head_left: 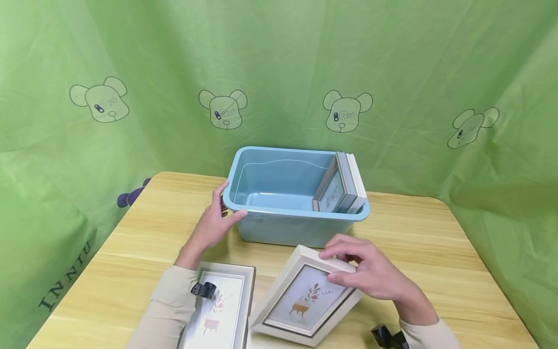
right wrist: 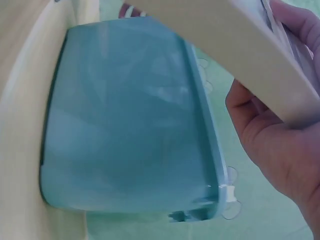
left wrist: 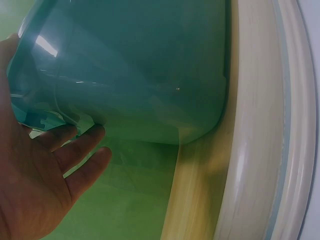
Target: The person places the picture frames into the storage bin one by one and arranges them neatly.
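My right hand grips the top edge of a cream picture frame, thumb on the front and fingers over the back. The frame is tilted, its print of a potted plant facing up, and its lower corner overlaps another frame. In the right wrist view its pale side crosses above the bin. My left hand touches the near left corner of the blue plastic bin, thumb on the front rim, index finger at the left rim. In the left wrist view its other fingers are spread loosely beside the bin.
Grey and white picture frames stand on edge at the bin's right end. Another picture frame lies face up on the wooden table, partly under my left forearm. A green curtain with bear-head prints surrounds the table.
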`<state>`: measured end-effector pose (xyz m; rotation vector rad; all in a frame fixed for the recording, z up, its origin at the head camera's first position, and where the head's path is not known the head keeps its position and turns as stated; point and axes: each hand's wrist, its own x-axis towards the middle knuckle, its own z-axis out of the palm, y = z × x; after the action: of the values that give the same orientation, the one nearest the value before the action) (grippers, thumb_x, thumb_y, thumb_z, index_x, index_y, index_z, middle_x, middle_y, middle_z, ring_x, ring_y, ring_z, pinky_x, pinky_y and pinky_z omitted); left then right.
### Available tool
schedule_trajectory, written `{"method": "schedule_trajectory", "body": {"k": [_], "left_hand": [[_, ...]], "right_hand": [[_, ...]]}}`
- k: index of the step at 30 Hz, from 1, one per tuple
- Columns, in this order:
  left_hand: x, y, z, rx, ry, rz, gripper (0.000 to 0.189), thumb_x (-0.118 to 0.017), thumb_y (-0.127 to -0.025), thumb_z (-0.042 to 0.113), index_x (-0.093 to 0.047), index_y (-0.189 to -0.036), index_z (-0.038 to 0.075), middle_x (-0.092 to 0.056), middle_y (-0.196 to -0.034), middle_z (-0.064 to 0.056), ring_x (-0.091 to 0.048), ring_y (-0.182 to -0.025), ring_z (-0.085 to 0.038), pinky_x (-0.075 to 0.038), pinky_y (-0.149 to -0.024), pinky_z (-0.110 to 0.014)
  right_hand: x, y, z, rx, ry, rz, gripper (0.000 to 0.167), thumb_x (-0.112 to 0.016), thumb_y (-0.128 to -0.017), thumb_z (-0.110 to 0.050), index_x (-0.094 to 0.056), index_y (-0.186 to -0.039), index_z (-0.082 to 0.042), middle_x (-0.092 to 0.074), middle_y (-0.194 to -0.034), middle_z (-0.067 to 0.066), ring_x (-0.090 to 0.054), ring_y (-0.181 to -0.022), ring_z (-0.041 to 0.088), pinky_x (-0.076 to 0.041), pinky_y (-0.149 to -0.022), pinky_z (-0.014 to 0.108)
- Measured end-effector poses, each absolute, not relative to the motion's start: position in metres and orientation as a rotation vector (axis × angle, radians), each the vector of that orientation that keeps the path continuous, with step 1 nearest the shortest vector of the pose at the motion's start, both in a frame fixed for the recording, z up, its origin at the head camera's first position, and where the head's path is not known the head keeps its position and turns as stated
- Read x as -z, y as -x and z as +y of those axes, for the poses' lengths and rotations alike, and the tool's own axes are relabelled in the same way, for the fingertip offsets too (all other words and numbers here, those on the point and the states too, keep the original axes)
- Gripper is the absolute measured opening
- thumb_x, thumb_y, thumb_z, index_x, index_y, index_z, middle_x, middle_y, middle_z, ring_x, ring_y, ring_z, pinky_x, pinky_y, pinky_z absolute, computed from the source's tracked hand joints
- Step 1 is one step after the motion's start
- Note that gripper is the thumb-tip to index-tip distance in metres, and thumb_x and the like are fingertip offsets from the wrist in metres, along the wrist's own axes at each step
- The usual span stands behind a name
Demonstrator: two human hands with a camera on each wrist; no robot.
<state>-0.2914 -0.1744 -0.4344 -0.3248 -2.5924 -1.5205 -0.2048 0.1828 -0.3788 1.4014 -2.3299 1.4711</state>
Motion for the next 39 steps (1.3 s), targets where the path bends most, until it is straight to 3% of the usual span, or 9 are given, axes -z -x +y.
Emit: {"method": "schedule_trajectory", "body": {"k": [6, 15, 29, 39], "left_hand": [[0.435, 0.292, -0.175, 1.523, 0.331, -2.59, 0.093, -0.067, -0.085, 0.053, -0.007, -0.154, 0.034, -0.046, -0.146, -0.02, -0.051, -0.131, -0.035, -0.042, -0.11, -0.049], [0.434, 0.291, -0.175, 1.523, 0.318, -2.594, 0.094, -0.067, -0.084, 0.054, -0.007, -0.154, 0.034, -0.047, -0.145, -0.02, -0.051, -0.131, -0.034, -0.042, -0.11, -0.048], [0.436, 0.292, -0.175, 1.516, 0.319, -2.6, 0.094, -0.067, -0.084, 0.054, -0.007, -0.154, 0.035, -0.045, -0.147, -0.019, -0.049, -0.133, -0.034, -0.041, -0.111, -0.048], [0.436, 0.292, -0.174, 1.502, 0.342, -2.587, 0.093, -0.068, -0.086, 0.051, -0.007, -0.154, 0.033, -0.049, -0.144, -0.021, -0.052, -0.13, -0.036, -0.043, -0.109, -0.049]], "right_hand": [[0.369, 0.201, 0.189, -1.524, -1.309, -2.257, 0.05, -0.074, -0.068, 0.017, -0.069, -0.11, -0.01, -0.062, -0.104, 0.0, -0.06, -0.084, 0.008, -0.056, -0.059, 0.024], [0.367, 0.204, 0.19, -1.64, -1.299, -1.977, 0.056, -0.069, -0.061, 0.026, -0.066, -0.111, 0.002, -0.063, -0.109, 0.004, -0.061, -0.079, 0.01, -0.054, -0.058, 0.02], [0.363, 0.201, 0.189, -1.847, -1.051, -1.779, 0.055, -0.059, -0.062, 0.034, -0.06, -0.113, 0.011, -0.064, -0.109, 0.006, -0.061, -0.087, 0.011, -0.056, -0.061, 0.018], [0.36, 0.202, 0.189, -1.929, -1.015, -1.562, 0.054, -0.055, -0.064, 0.035, -0.055, -0.114, 0.017, -0.067, -0.11, 0.012, -0.066, -0.09, 0.016, -0.059, -0.072, 0.021]]}}
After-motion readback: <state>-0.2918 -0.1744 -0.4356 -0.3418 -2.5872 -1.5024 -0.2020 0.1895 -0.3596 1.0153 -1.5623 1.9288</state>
